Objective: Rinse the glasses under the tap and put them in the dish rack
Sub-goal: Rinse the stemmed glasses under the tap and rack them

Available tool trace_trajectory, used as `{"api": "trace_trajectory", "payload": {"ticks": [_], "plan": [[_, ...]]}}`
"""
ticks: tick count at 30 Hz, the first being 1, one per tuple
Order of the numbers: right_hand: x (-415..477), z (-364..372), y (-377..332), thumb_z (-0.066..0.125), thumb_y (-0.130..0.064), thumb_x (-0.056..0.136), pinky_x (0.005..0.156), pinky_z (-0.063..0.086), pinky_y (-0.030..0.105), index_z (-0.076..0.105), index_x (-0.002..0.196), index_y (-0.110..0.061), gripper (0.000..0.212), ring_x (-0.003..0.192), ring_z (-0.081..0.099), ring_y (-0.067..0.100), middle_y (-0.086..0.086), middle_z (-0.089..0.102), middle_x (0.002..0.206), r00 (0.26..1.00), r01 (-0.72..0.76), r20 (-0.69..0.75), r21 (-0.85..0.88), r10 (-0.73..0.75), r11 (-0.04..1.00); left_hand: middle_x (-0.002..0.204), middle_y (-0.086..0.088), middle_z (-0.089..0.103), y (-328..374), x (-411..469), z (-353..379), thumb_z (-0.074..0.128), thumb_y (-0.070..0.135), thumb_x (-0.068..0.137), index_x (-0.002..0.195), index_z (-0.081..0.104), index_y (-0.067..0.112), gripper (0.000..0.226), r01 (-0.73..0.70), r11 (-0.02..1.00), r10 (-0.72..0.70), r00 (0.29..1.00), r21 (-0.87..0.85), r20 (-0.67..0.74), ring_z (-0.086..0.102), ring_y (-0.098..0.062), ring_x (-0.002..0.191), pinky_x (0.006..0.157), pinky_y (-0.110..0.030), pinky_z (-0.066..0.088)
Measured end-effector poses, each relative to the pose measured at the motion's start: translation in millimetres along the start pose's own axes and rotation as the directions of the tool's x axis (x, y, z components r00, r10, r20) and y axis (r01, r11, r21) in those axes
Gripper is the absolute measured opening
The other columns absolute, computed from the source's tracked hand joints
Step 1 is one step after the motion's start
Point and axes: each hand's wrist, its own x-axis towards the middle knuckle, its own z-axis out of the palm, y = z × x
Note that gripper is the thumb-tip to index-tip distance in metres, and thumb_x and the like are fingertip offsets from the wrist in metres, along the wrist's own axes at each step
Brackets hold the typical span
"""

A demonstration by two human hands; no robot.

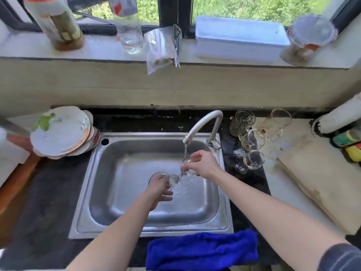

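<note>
Rinsing clear stemmed glass (175,181) under curved grey tap (203,122), far right of steel sink (82,212), bowl gripped in right hand (203,163), foot pinched in left hand (159,189); far-left bottle (58,22) label blurred

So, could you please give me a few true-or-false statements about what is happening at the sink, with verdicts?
1. Water runs from the tap onto the stemmed glass. True.
2. The right hand holds the glass by its bowl end. True.
3. The left hand rests idle on the blue cloth. False: it holds the foot of the glass over the sink.
4. The other glasses wait to the left of the sink. False: they are on the counter to its right; a stack of plates is on the left.
5. The blue cloth lies at the sink's near edge. True.
</note>
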Motion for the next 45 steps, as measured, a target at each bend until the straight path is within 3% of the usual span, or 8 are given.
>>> {"api": "trace_trajectory", "payload": {"ticks": [5,10,14,21,27,33,38,45], "plan": [[24.4,15.3,-8.8,0.087,-0.041,0.064,0.064,0.057,0.035,0.065,0.098,-0.010,0.051,0.069,0.063,0.018,0.001,0.065,0.087,0.998,-0.027,0.065,0.010,0.026,1.000,0.103,-0.019,0.050,-5.6,14.1,1.4,0.041,0.015,0.100,0.117,0.049,0.008,0.020,0.089,0.926,-0.089,0.996,-0.367,0.016,0.057,-0.033,0.075,0.062,-0.040,0.055],[33.3,14.9,-6.9,0.084,-0.050,0.064,0.064,0.055,0.032,0.061,0.104,-0.020,0.055,0.095,0.065,0.017,-0.005,0.063,0.103,0.981,-0.021,0.193,-0.011,0.023,1.000,0.083,-0.017,0.057,-6.1,31.5,9.9,0.039,0.005,0.100,0.105,0.047,0.004,0.009,0.076,0.833,-0.122,0.991,-0.548,-0.048,0.054,-0.028,0.066,0.058,-0.030,0.047],[33.7,3.0,-6.7,0.082,-0.019,0.075,0.067,0.051,0.030,0.051,0.132,-0.023,0.066,0.108,0.060,0.018,0.001,0.058,0.125,0.952,0.021,0.304,0.067,-0.040,0.998,0.076,-0.019,0.060,-4.0,36.7,6.3,0.044,0.016,0.099,0.083,0.051,0.007,0.020,0.214,0.835,-0.210,0.975,-0.506,0.066,0.045,-0.017,0.052,0.041,-0.018,0.034],[35.3,-2.4,-10.8,0.088,-0.030,0.068,0.068,0.057,0.033,0.059,0.112,-0.020,0.053,0.097,0.066,0.019,0.003,0.065,0.108,0.979,0.037,0.197,0.104,-0.057,0.994,0.077,-0.015,0.057,0.6,38.7,13.6,0.045,0.013,0.098,0.095,0.052,0.010,0.008,0.055,0.799,-0.087,0.996,-0.598,-0.024,0.047,-0.022,0.055,0.044,-0.022,0.043],[36.1,-3.7,-19.5,0.082,-0.006,0.074,0.081,0.056,0.039,0.055,0.126,-0.024,0.061,0.109,0.056,0.012,-0.009,0.057,0.111,0.928,0.101,0.345,0.141,-0.144,0.985,0.072,-0.015,0.058,2.8,37.6,2.2,0.046,0.024,0.098,0.083,0.054,0.010,0.022,0.190,0.875,-0.183,0.981,-0.446,0.059,0.041,-0.014,0.042,0.031,-0.014,0.026],[37.8,0.0,-20.3,0.089,-0.021,0.067,0.067,0.056,0.031,0.064,0.108,-0.012,0.048,0.088,0.063,0.017,0.004,0.065,0.097,0.962,0.111,0.236,0.133,-0.140,0.985,0.077,-0.014,0.061,1.6,39.3,-1.1,0.049,0.016,0.096,0.102,0.054,0.011,0.009,0.056,0.834,-0.085,0.996,-0.550,-0.027,0.050,-0.021,0.051,0.042,-0.021,0.040],[32.3,-3.6,-18.0,0.083,-0.012,0.074,0.070,0.055,0.033,0.050,0.134,-0.026,0.070,0.091,0.059,0.012,-0.011,0.054,0.110,0.925,0.157,0.341,0.060,-0.168,0.986,0.075,-0.020,0.062,-0.5,39.3,-6.1,0.048,0.021,0.098,0.098,0.051,0.010,0.011,0.106,0.889,-0.125,0.992,-0.446,-0.014,0.036,-0.013,0.035,0.031,-0.012,0.022],[37.5,-5.1,-17.4,0.086,-0.035,0.070,0.057,0.054,0.028,0.055,0.105,-0.017,0.051,0.075,0.072,0.026,0.009,0.068,0.101,0.957,0.119,0.261,0.035,-0.124,0.992,0.076,-0.014,0.061,5.4,39.2,-4.4,0.053,0.016,0.095,0.108,0.055,0.008,0.015,-0.045,0.895,-0.006,0.994,-0.444,-0.113,0.045,-0.019,0.047,0.041,-0.020,0.033]]}}
